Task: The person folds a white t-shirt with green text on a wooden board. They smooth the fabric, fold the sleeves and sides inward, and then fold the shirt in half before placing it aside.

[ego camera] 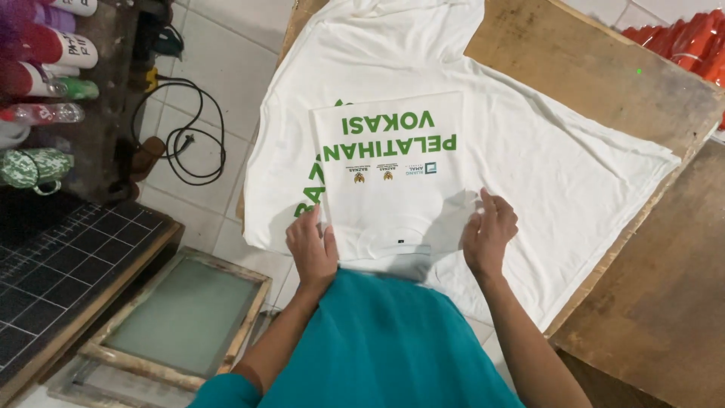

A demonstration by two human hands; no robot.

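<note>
The wooden bench (604, 83) carries a white T-shirt (574, 174) spread flat across it, and its lower hem already hangs past the near edge, so any pull toward you could drag the whole garment off line or onto the tiled floor (226, 68). On top of the shirt lies a white printed sheet (393, 181) with green lettering, square to the shirt's middle; it rests loose, and that is your main risk, since an uneven push from one side would skew it and leave the print crooked. Some green lettering shows on the shirt just left of the sheet, so a slide that way could mask or smudge it. Your left hand (311, 253) lies flat and open, fingers pressing the sheet's lower left edge; your right hand (489, 234) is bent, fingertips pinching or pressing the lower right corner, where the sheet looks slightly lifted. A curl there could crease. The screen frame (181, 313) stands below left, well apart.
</note>
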